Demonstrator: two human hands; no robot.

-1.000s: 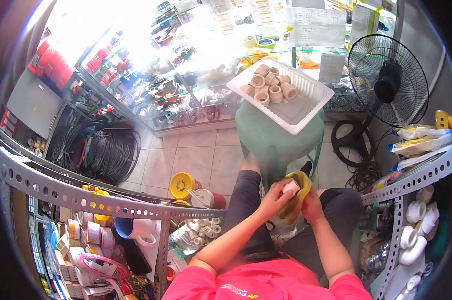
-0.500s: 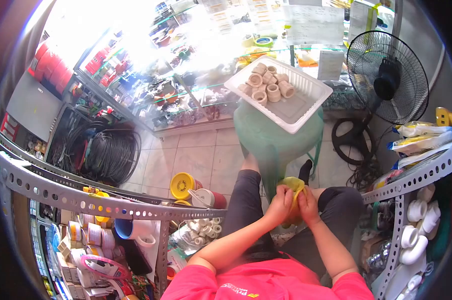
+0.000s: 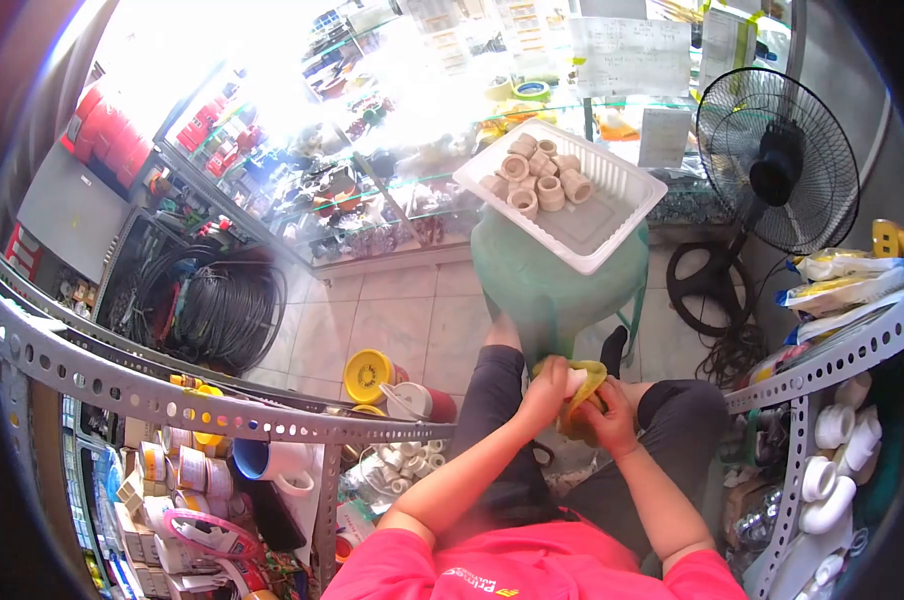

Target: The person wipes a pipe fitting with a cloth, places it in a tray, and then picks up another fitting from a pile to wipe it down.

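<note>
Between my knees, both hands are closed around a yellow cloth [image 3: 596, 374]. My left hand [image 3: 544, 394] grips a small whitish piece [image 3: 576, 381] that shows at the cloth's opening; its kind is partly hidden. The fingers of my right hand [image 3: 615, 416] are bent round the lower right part of the cloth. Ahead of my hands, a white plastic tray [image 3: 612, 240] rests on an upturned green plastic stool [image 3: 517, 260]. Several beige threaded pipe fittings [image 3: 550, 193] are heaped in the tray's left and far part.
A black standing fan [image 3: 775, 170] is at right. Perforated metal shelf rails [image 3: 202, 405] run along both sides, with white pipe elbows [image 3: 825, 503] on the right. Yellow-lidded tubs [image 3: 369, 376] and a black cable coil [image 3: 227, 310] stand on the left floor.
My hands have turned and shifted slightly, with the right fingers lower on the cloth. The cloth has opened, and a whitish piece now shows beside my left fingers.
</note>
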